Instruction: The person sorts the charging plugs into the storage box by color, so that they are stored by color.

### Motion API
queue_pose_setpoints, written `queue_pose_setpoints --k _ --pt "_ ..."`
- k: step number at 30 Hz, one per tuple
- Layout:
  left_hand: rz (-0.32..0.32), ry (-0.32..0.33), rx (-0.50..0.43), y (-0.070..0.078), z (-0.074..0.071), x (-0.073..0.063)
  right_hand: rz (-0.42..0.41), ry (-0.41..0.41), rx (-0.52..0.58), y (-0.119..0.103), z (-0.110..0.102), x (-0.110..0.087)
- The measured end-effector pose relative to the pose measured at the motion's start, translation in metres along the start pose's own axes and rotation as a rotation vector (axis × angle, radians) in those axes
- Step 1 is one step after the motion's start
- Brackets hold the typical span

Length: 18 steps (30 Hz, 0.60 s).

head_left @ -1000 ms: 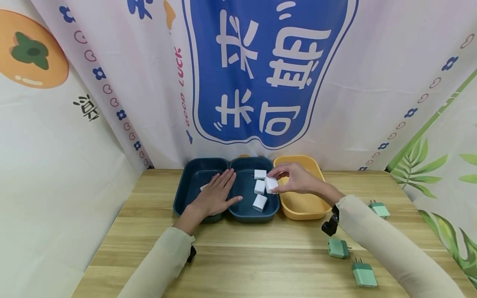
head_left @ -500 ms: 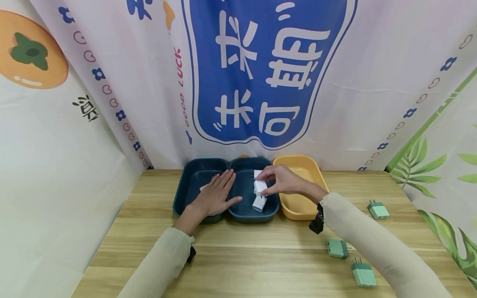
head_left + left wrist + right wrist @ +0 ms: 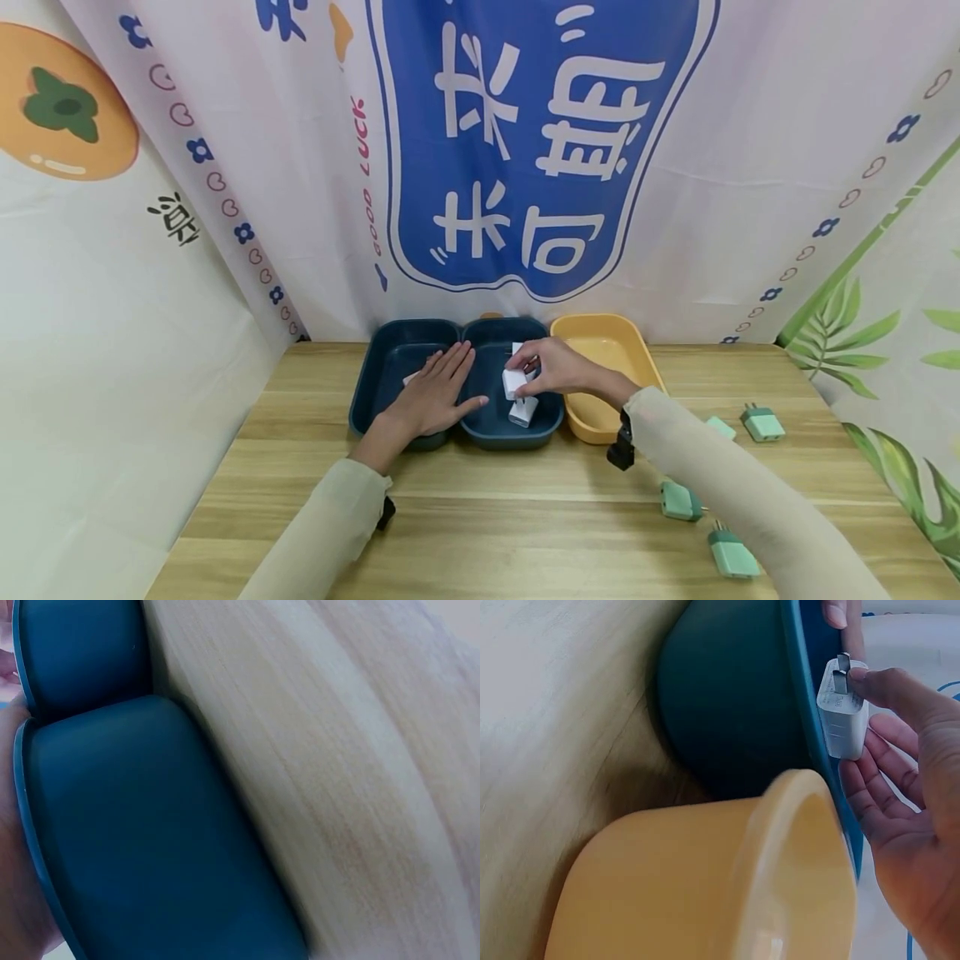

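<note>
Between thumb and fingers my right hand [image 3: 558,367] pinches a white plug-in charger [image 3: 513,383] over the middle dark blue bin [image 3: 483,433]. In the right wrist view this charger [image 3: 844,712] shows two flat metal prongs beside the thumb. Another white charger [image 3: 522,412] lies in that bin, and one more [image 3: 517,347] is partly hidden behind the right hand. My left hand [image 3: 427,400] lies flat with fingers straight across the adjoining rims of the two blue bins. A pale thing [image 3: 410,377], mostly covered by the left hand, is in the left blue bin [image 3: 362,408].
A yellow bin [image 3: 611,433] stands against the middle bin's right side. Several green chargers lie on the wooden table [image 3: 510,533] at the right, among them one near the right edge [image 3: 763,423]. A printed curtain [image 3: 322,208] hangs right behind the bins.
My right hand has carried the white charger leftward from the middle bin's right rim to over its chargers. Another green charger now shows beside the right sleeve. The left hand has stayed still.
</note>
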State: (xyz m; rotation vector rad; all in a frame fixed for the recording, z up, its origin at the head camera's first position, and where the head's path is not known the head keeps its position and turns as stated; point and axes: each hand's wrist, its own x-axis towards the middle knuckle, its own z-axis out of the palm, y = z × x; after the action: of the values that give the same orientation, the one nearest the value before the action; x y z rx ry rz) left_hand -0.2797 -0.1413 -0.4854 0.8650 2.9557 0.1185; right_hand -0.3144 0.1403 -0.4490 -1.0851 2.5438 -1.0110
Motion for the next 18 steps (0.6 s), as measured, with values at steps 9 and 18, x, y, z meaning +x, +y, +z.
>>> queue_pose_setpoints --k 9,18 --pt "0.006 0.009 0.004 0.001 -0.001 0.0 -0.006 0.002 -0.05 0.002 0.007 0.008" --pt "0.007 0.017 0.005 0.001 -0.001 0.0 0.002 0.012 0.01 0.005 0.01 0.011"
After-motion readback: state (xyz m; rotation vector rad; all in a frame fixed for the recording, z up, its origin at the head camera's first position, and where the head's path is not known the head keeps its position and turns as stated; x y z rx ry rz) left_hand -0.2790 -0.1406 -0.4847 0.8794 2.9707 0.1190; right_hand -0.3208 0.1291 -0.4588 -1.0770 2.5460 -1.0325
